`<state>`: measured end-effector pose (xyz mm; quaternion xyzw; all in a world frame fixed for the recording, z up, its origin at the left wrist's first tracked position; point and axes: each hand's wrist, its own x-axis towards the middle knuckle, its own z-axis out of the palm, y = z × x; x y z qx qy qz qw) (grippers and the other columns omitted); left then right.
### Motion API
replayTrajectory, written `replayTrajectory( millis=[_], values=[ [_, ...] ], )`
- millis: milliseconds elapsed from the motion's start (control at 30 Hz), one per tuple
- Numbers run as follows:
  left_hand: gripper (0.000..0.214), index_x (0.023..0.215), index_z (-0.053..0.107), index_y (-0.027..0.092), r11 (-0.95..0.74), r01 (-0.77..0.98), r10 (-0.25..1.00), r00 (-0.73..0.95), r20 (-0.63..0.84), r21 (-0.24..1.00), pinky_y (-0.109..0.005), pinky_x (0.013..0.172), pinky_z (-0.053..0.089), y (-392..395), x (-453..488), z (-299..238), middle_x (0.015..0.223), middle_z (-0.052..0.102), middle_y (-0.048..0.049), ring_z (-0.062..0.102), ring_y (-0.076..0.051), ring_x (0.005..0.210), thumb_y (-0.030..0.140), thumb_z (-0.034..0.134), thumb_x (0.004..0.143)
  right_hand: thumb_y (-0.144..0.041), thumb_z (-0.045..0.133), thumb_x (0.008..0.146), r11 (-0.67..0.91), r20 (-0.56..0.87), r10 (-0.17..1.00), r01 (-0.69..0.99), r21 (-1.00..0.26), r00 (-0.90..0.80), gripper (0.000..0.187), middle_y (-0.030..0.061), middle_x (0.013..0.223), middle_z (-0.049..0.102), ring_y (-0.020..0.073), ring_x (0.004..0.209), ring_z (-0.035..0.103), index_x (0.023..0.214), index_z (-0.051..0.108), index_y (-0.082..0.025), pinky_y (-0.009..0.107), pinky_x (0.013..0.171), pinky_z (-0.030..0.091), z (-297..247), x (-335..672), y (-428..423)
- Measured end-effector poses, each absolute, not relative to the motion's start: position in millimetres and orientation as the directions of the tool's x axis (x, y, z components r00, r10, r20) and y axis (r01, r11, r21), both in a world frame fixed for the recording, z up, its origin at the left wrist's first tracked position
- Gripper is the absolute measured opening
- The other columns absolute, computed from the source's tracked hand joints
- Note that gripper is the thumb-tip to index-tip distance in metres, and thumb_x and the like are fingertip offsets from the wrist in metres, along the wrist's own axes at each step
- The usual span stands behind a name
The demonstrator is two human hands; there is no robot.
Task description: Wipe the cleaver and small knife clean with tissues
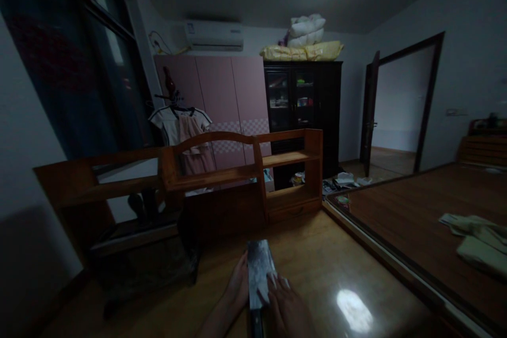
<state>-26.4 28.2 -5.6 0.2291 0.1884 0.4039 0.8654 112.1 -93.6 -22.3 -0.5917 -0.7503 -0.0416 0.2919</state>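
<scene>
From my remote seat, the head view is dim. Cleaver (258, 264) is at bottom centre, broad grey blade pointing away from me, dark handle (257, 322) running toward the bottom edge between the wrists. Left hand (236, 280) sits against the blade's left edge; some fingers are hidden, so I can't tell whether that grip is pinching. Right hand (285, 298) has its grip spread, fingers extended and laid on the blade's face from the right, not wrapped round it. Blade face looks streaky, blotchy.

Below, I get a glossy light-wood surface (317, 259) with a bright glare patch to the right of the hands; can't tell if it's worktop or floor. Ahead stands an open wooden shelf unit (259, 169). Left: dark box-like piece (146, 259) with dark items on top, too murky to name. Right: broad brown surface (407, 206), pale cloth (483, 243) crumpled on it. Behind the shelf: hanging white shirt (164, 121), pink wardrobe (216, 87), dark cabinet (328, 111) topped by a yellow bundle (312, 52). Air conditioner (214, 37) is high on the wall; door (373, 116) stands ajar at right.
</scene>
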Motion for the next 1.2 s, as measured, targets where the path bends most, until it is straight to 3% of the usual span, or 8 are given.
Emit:
replayTrajectory(
  millis=[133, 267, 400, 600, 800, 1000, 1100, 1200],
  values=[
    [0.025, 0.089, 0.070, 0.008, 0.591, -0.599, 0.764, 0.631, -0.135, 0.540, -0.041, 0.103, 0.041, 25.1, -27.2, -2.0, 0.088, 0.074, -0.0134, 0.068, -0.029, 0.098, 0.029, 0.057, 0.088, -0.026, 0.038, 0.097, 0.310, 0.626, 0.769, 0.933, -0.183, -0.133, 0.040, 0.0080, 0.131, 0.059, 0.0290, 0.118, 0.059, 0.131, 0.059, -0.020, 0.039, 0.092, 0.057, -49.8, 124.1, -90.3],
    [0.024, 0.089, 0.070, 0.011, 0.565, -0.613, 0.786, 0.603, -0.135, 0.552, -0.040, 0.102, 0.041, 29.2, -27.8, -5.2, 0.091, 0.074, -0.0118, 0.069, -0.028, 0.097, 0.029, 0.055, 0.088, -0.030, 0.039, 0.098, 0.467, 0.744, 0.617, 0.880, -0.082, -0.258, 0.049, 0.0028, 0.137, 0.054, 0.0237, 0.122, 0.057, 0.147, 0.036, -0.026, 0.034, 0.093, 0.056, -72.4, 106.7, -83.0],
    [0.024, 0.095, 0.070, 0.011, 0.529, -0.637, 0.815, 0.566, -0.125, 0.561, -0.038, 0.103, 0.041, 31.5, -28.0, -9.6, 0.094, 0.074, -0.0114, 0.068, -0.026, 0.100, 0.025, 0.052, 0.089, -0.033, 0.041, 0.098, 0.498, 0.736, 0.613, 0.863, -0.080, -0.286, 0.058, 0.0010, 0.140, 0.051, 0.0228, 0.122, 0.057, 0.152, 0.021, -0.027, 0.033, 0.094, 0.055, -86.4, 86.1, -78.1],
    [0.027, 0.094, 0.070, 0.009, 0.563, -0.620, 0.791, 0.595, -0.140, 0.546, -0.038, 0.102, 0.041, 28.9, -27.2, -7.6, 0.087, 0.075, -0.0115, 0.069, -0.026, 0.095, 0.028, 0.052, 0.091, -0.021, 0.042, 0.096, 0.416, 0.631, 0.742, 0.894, -0.166, -0.228, 0.050, -0.0008, 0.140, 0.050, 0.0229, 0.122, 0.056, 0.145, 0.041, -0.029, 0.033, 0.095, 0.055, -64.8, 102.8, -97.7],
    [0.030, 0.093, 0.069, 0.008, 0.587, -0.594, 0.767, 0.625, -0.144, 0.549, -0.040, 0.100, 0.043, 25.8, -27.7, -2.3, 0.090, 0.075, -0.0127, 0.070, -0.026, 0.090, 0.032, 0.052, 0.091, -0.019, 0.045, 0.092, 0.243, 0.594, 0.800, 0.950, -0.195, -0.083, 0.046, 0.0073, 0.135, 0.055, 0.0304, 0.120, 0.057, 0.136, 0.054, -0.022, 0.042, 0.094, 0.056, -42.3, 112.0, -113.3],
    [0.030, 0.097, 0.069, 0.009, 0.566, -0.606, 0.783, 0.607, -0.135, 0.559, -0.039, 0.102, 0.041, 29.3, -27.6, -7.2, 0.091, 0.074, -0.0130, 0.068, -0.027, 0.100, 0.031, 0.050, 0.092, -0.020, 0.042, 0.095, 0.369, 0.666, 0.736, 0.897, -0.241, -0.123, 0.062, -0.0010, 0.143, 0.048, 0.0269, 0.128, 0.050, 0.151, 0.020, -0.035, 0.044, 0.098, 0.052, -57.8, 68.1, -114.6],
    [0.031, 0.101, 0.068, 0.008, 0.578, -0.597, 0.777, 0.610, -0.153, 0.557, -0.040, 0.103, 0.040, 30.9, -28.1, -9.3, 0.094, 0.074, -0.0139, 0.067, -0.027, 0.103, 0.031, 0.051, 0.091, -0.012, 0.038, 0.093, 0.335, 0.685, 0.727, 0.896, -0.292, -0.048, 0.070, 0.0020, 0.144, 0.047, 0.0244, 0.129, 0.049, 0.153, 0.007, -0.032, 0.041, 0.100, 0.050, -62.0, 51.1, -118.8],
    [0.031, 0.100, 0.068, 0.008, 0.590, -0.594, 0.766, 0.626, -0.147, 0.548, -0.039, 0.102, 0.041, 29.9, -28.8, -7.8, 0.093, 0.074, -0.0141, 0.067, -0.027, 0.102, 0.032, 0.051, 0.091, -0.010, 0.038, 0.092, 0.331, 0.677, 0.735, 0.891, -0.310, -0.038, 0.072, 0.0030, 0.145, 0.047, 0.0230, 0.130, 0.048, 0.153, 0.005, -0.030, 0.038, 0.101, 0.050, -59.1, 51.4, -123.8]
  ],
)
